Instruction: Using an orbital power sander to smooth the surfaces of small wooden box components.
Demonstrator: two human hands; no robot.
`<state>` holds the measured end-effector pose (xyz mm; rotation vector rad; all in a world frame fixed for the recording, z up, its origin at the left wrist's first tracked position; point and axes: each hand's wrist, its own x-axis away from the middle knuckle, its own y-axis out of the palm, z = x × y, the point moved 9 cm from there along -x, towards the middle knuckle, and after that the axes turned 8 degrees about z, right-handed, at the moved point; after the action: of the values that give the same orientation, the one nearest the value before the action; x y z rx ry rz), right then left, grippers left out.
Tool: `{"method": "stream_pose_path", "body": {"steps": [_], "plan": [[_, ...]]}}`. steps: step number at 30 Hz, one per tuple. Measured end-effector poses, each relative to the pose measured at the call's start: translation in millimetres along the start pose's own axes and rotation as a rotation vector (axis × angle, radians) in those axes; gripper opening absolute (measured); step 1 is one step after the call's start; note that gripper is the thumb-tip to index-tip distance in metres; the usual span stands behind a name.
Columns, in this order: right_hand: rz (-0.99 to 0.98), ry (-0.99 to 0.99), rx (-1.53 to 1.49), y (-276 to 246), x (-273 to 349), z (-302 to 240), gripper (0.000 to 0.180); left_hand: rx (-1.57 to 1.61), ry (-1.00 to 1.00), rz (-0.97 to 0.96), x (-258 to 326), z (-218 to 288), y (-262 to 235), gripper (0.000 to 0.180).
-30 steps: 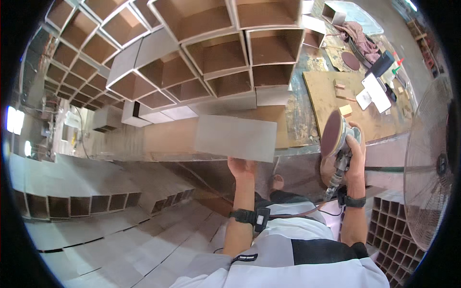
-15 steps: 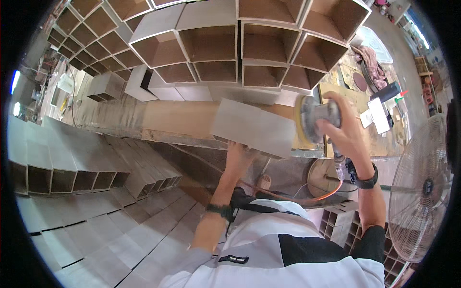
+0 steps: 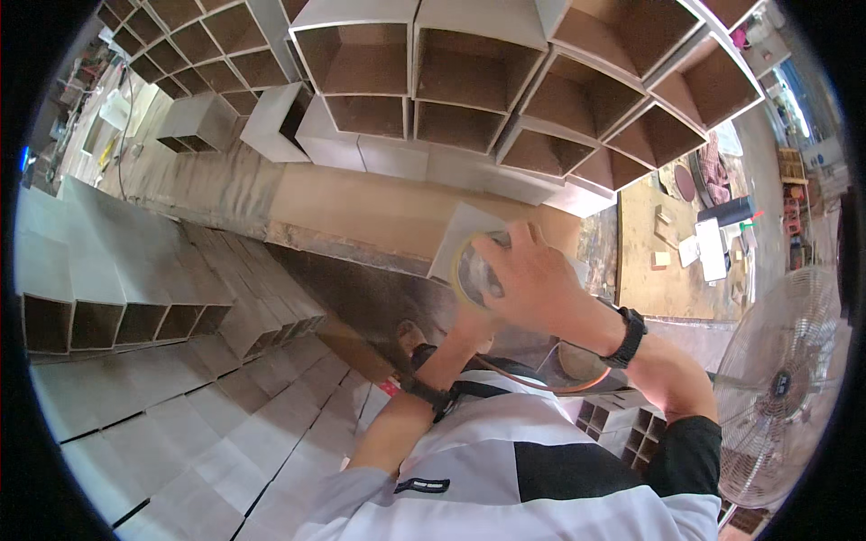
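My right hand [image 3: 539, 278] is closed around a round power sander [image 3: 476, 275], its disc against a grey-painted box [image 3: 462, 225]. The box lies on the workbench by its front edge, mostly covered by the sander and my right hand. At the box's near side is my left hand [image 3: 471, 326], gripping it from below; its fingers are largely hidden behind the sander. From beneath my right forearm an orange air hose [image 3: 586, 388] curves down past my waist.
Open-fronted grey boxes [image 3: 483, 77] are stacked along the bench's far side. More boxes [image 3: 135, 270] fill the left. A wooden board [image 3: 645, 243] with small blocks, a dark cylinder [image 3: 724, 211] and a phone-like white slab [image 3: 711, 248] lie right. A standing fan [image 3: 783, 383] is at far right.
The sander has moved left in my right hand, from the box's right end onto its face nearer my left hand. The box looks turned, and the whole view has shifted.
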<state>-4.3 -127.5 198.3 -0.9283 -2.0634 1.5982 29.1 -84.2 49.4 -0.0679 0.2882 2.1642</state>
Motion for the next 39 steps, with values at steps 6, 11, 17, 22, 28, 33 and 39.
{"method": "stream_pose_path", "body": {"steps": [6,11,17,22,28,33,39], "plan": [[0.030,0.180,0.060,-1,-42,33,0.053,-0.812,0.196,-0.650,18,-30,33,0.062],[-0.086,0.026,0.082,24,-23,2,0.051,-0.835,-0.074,0.367,22,-15,12,0.042],[-0.112,0.099,0.046,10,-6,9,0.053,-0.765,0.338,-0.490,16,-25,29,0.046],[0.217,0.142,-0.042,-9,-31,45,0.048,-0.923,0.374,-0.717,27,-44,33,0.043],[0.140,-0.051,0.080,4,20,-10,0.041,-0.605,0.450,-0.192,3,0,28,0.054],[0.113,0.262,-0.039,-8,41,58,0.040,-0.551,0.412,-0.397,11,-11,33,0.058],[0.032,0.331,-0.082,-22,71,63,0.039,-0.360,0.211,-0.439,9,-32,24,0.047]]}}
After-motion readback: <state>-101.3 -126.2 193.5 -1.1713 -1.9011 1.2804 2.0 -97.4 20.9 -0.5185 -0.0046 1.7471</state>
